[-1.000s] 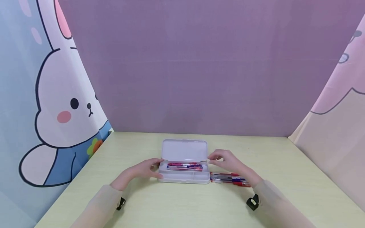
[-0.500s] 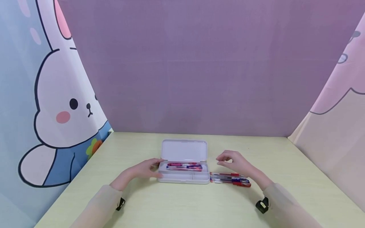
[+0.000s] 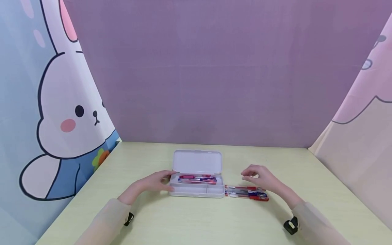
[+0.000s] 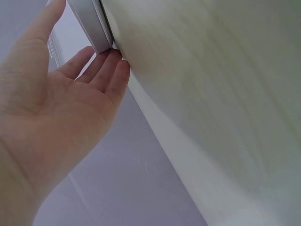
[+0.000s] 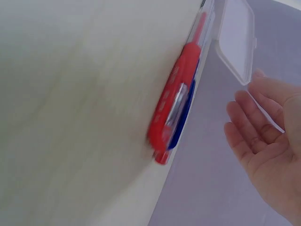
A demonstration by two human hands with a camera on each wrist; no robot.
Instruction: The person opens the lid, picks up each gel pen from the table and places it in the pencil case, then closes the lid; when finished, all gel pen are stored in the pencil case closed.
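A white pencil case (image 3: 189,194) lies with its lid raised at the back; several red and blue pens (image 3: 197,179) rest in its rear compartment. My left hand (image 3: 154,181) holds the case's left end, thumb toward the front and fingers behind. In the left wrist view that hand (image 4: 70,89) has its fingertips against the end of the white case (image 4: 91,23). My right hand (image 3: 260,175), holding nothing, hovers with loosely bent fingers above and behind a bundle of red and blue pens (image 3: 248,193). Close up, the right wrist view shows a red pen (image 5: 174,94) beside a blue one.
The pale wooden table (image 3: 196,221) carries the case and the pen bundle, which lies just off the case's right end. A purple backdrop (image 3: 208,75) stands behind the table, with a rabbit-print curtain (image 3: 70,102) on the left and a pink one (image 3: 364,136) on the right.
My right hand has moved away from the case's right side, rightward and slightly nearer, uncovering more of the loose pens. My left hand has stayed at the case.
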